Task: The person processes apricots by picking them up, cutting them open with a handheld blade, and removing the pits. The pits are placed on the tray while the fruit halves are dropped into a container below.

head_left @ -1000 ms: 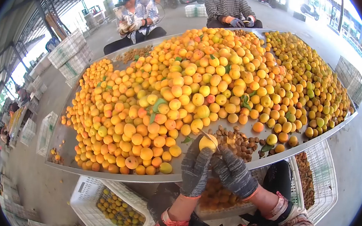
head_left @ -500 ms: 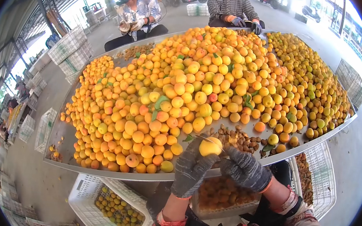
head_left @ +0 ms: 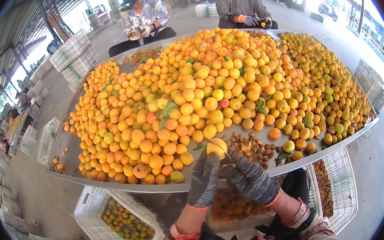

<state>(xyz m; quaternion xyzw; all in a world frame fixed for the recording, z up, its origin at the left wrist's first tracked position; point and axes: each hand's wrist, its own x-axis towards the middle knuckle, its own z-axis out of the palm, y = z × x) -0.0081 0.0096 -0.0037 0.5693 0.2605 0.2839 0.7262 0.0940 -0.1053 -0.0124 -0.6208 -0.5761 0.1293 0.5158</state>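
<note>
The left hand, gloved, is gripping a yellow-orange apricot at its twelve o'clock, above the metal tray; the gloved right hand is clasping a thin metal tool against the fruit; brown pits are lying at the apricot's three o'clock.

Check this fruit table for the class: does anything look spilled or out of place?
Slightly: small orange scraps lie at the near left corner of the table, apart from the main heap, like spillage. A few green leaves also stand out in the heap.
</note>
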